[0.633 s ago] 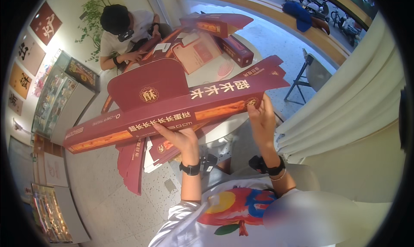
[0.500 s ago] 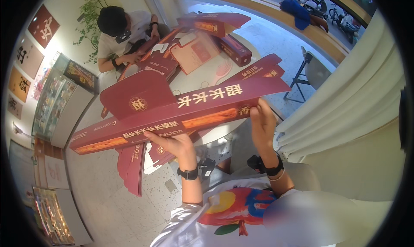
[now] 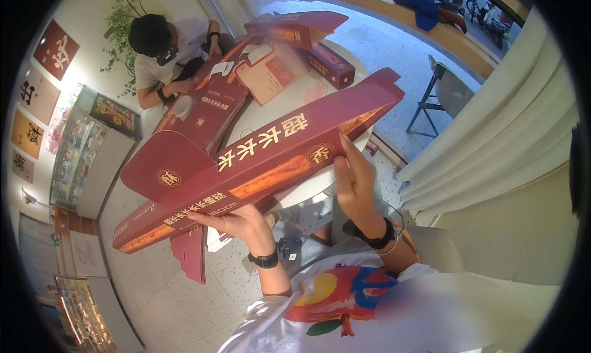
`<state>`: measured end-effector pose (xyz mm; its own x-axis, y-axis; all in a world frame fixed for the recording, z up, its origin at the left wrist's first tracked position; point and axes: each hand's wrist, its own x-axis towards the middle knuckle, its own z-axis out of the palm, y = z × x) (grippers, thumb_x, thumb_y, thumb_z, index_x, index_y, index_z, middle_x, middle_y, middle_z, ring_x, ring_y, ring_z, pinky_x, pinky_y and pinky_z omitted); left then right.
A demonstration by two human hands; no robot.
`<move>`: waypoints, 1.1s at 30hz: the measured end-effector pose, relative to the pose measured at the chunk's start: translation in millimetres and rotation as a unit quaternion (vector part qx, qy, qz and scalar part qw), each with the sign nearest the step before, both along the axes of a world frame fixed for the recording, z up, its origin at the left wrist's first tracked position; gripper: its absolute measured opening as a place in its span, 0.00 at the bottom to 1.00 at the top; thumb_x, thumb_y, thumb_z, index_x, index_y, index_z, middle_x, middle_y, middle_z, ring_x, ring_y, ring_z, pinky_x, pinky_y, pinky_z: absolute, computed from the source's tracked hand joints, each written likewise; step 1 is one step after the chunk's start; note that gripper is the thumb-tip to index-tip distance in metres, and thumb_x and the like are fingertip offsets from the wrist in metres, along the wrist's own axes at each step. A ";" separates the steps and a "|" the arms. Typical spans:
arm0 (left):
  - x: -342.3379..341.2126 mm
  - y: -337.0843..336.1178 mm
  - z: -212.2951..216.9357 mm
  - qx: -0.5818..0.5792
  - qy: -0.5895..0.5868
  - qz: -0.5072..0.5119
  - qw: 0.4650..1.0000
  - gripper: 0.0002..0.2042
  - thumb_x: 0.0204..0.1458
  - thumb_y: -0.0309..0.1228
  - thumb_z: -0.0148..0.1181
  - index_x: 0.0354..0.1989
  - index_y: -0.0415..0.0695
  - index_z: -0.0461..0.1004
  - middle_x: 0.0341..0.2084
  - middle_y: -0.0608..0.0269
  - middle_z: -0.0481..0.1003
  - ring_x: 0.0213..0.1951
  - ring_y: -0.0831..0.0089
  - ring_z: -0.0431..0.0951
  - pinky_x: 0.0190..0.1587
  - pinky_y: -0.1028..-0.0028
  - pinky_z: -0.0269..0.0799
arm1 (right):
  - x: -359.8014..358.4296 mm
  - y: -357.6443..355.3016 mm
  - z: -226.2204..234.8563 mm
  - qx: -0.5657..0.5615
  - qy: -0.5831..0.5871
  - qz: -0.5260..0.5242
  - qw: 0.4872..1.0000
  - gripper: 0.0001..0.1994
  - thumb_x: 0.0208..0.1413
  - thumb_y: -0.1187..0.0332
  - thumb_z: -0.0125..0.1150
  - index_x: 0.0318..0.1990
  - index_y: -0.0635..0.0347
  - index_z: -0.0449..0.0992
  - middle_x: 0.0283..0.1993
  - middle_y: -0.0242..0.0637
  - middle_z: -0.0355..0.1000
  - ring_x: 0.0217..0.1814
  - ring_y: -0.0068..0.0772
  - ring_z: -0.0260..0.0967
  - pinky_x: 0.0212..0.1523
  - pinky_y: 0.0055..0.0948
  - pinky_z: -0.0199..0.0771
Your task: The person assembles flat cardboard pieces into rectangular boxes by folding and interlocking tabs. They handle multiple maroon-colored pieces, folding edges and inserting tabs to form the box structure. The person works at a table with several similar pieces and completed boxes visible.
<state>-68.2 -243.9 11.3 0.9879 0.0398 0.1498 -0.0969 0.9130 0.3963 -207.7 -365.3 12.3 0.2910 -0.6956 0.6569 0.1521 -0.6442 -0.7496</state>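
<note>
Head view. Surface: one round white table [image 3: 288, 105], occupying the upper centre and bearing packaging. Room: pale speckled floor [image 3: 154, 285] spreading across the lower left; cream curtain [image 3: 492, 143] hanging in soft folds at the right; folding chair [image 3: 452, 91] standing at the upper right; wooden ledge [image 3: 363, 7] running along the top, with a blue cap [image 3: 418, 7] lying on it; leafy plant [image 3: 123, 39] rising at the upper left beside square wall panels [image 3: 56, 49]. One co-worker [image 3: 144, 73], in white top and black cap, is bending over the table's far side.

Principal item: one long maroon carton [image 3: 258, 168], smooth printed cardboard, straight-edged, slanting from the lower left of centre to the upper right, in the person's hands. A broad round-cornered flap [image 3: 163, 162] is standing up from its upper edge. The left hand [image 3: 243, 222] is grasping its lower front edge, one digit stretching along the printed face. The right hand [image 3: 357, 183] is touching the front face toward the upper-right end, one finger extending; whether it is gripping cannot be told.

Containers: one slim maroon box [image 3: 332, 65] and one beige carton [image 3: 271, 76] are sitting on the table; flat maroon sheets [image 3: 189, 254] are showing below the long carton. A glass display case [image 3: 77, 146] at the left is holding rows of small goods.
</note>
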 end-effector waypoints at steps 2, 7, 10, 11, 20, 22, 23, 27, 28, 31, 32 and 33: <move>3.1 7.9 -2.3 -0.010 -0.002 0.011 1.000 0.34 0.50 0.53 0.63 0.60 0.47 0.63 0.58 0.62 0.65 0.58 0.67 0.66 0.64 0.62 0.61 | -2.3 -13.6 -5.1 -0.012 -0.064 0.033 0.997 0.13 0.62 0.67 0.54 0.48 0.68 0.73 0.46 0.47 0.75 0.49 0.40 0.73 0.53 0.34 0.69; 10.3 23.2 4.4 0.007 0.009 0.050 0.999 0.37 0.50 0.61 0.56 0.61 0.47 0.61 0.58 0.63 0.64 0.60 0.68 0.64 0.65 0.62 0.59 | -37.5 -38.8 0.9 -0.183 -0.096 -0.148 0.967 0.17 0.56 0.59 0.60 0.45 0.66 0.76 0.49 0.44 0.73 0.53 0.44 0.70 0.52 0.42 0.68; 17.7 42.5 -9.8 0.008 -0.010 0.073 0.997 0.37 0.48 0.61 0.59 0.60 0.49 0.63 0.57 0.62 0.66 0.59 0.66 0.66 0.63 0.57 0.63 | -46.7 -46.5 62.5 -0.319 0.112 -0.085 0.937 0.25 0.52 0.56 0.63 0.52 0.63 0.73 0.56 0.46 0.68 0.58 0.49 0.66 0.55 0.46 0.65; 14.5 42.2 -8.1 0.018 -0.009 0.072 0.997 0.37 0.48 0.62 0.58 0.61 0.50 0.62 0.58 0.62 0.65 0.60 0.65 0.65 0.63 0.57 0.63 | -46.5 -49.8 74.9 -0.319 0.196 -0.035 0.927 0.27 0.51 0.54 0.63 0.55 0.62 0.72 0.58 0.47 0.66 0.59 0.50 0.64 0.57 0.45 0.63; -15.2 22.4 -1.8 0.043 0.006 0.084 0.996 0.38 0.48 0.64 0.55 0.61 0.50 0.61 0.58 0.63 0.65 0.60 0.64 0.65 0.63 0.54 0.62 | -8.9 -3.9 32.9 0.102 -0.021 0.195 0.975 0.32 0.68 0.48 0.30 0.68 0.68 0.50 0.69 0.48 0.53 0.70 0.40 0.52 0.68 0.34 0.47; -14.6 22.2 -6.8 0.027 -0.002 0.062 0.998 0.38 0.48 0.64 0.55 0.61 0.50 0.62 0.58 0.63 0.65 0.60 0.64 0.66 0.63 0.54 0.62 | -0.3 4.8 21.2 0.117 -0.060 0.204 0.970 0.33 0.68 0.48 0.30 0.68 0.67 0.50 0.69 0.49 0.53 0.70 0.42 0.51 0.68 0.35 0.47; -13.4 24.1 -8.4 0.024 -0.009 0.052 0.998 0.37 0.49 0.63 0.55 0.61 0.50 0.62 0.58 0.63 0.66 0.60 0.64 0.66 0.63 0.54 0.62 | 1.7 6.6 17.1 0.124 -0.079 0.209 0.967 0.33 0.68 0.48 0.29 0.68 0.67 0.49 0.69 0.49 0.53 0.70 0.42 0.51 0.68 0.36 0.47; -19.2 21.3 0.6 0.022 0.012 0.066 0.997 0.37 0.49 0.63 0.55 0.61 0.50 0.63 0.58 0.62 0.66 0.59 0.64 0.67 0.64 0.54 0.61 | -6.2 6.3 19.1 0.070 0.014 0.195 0.978 0.33 0.68 0.47 0.30 0.68 0.66 0.50 0.70 0.48 0.53 0.71 0.41 0.50 0.68 0.36 0.48; -19.2 22.6 -1.1 0.012 0.007 0.054 0.998 0.37 0.49 0.63 0.55 0.61 0.50 0.63 0.58 0.62 0.66 0.59 0.64 0.67 0.64 0.54 0.61 | -7.6 6.9 18.4 0.094 0.021 0.201 0.975 0.33 0.68 0.48 0.30 0.68 0.66 0.50 0.70 0.47 0.52 0.71 0.40 0.50 0.67 0.36 0.48; -20.8 28.7 -10.0 0.003 -0.016 0.022 1.000 0.36 0.50 0.63 0.54 0.61 0.51 0.63 0.59 0.63 0.65 0.59 0.64 0.67 0.64 0.53 0.61 | -5.8 11.0 22.2 0.217 -0.097 0.289 0.927 0.32 0.68 0.49 0.31 0.68 0.68 0.49 0.72 0.46 0.48 0.72 0.37 0.49 0.67 0.35 0.49; -20.9 28.8 -12.0 0.014 -0.029 0.014 0.999 0.36 0.50 0.63 0.54 0.61 0.51 0.63 0.59 0.63 0.65 0.59 0.64 0.66 0.64 0.53 0.60 | -3.2 13.1 25.2 0.263 -0.159 0.326 0.894 0.32 0.68 0.50 0.31 0.68 0.69 0.49 0.72 0.46 0.47 0.72 0.36 0.48 0.68 0.35 0.49; -20.9 27.8 -13.3 0.019 -0.035 0.010 0.999 0.36 0.50 0.62 0.54 0.61 0.51 0.63 0.59 0.63 0.65 0.60 0.64 0.66 0.64 0.53 0.60 | -1.0 15.4 29.2 0.261 -0.202 0.338 0.881 0.32 0.68 0.50 0.32 0.68 0.70 0.48 0.73 0.46 0.46 0.72 0.35 0.47 0.68 0.34 0.48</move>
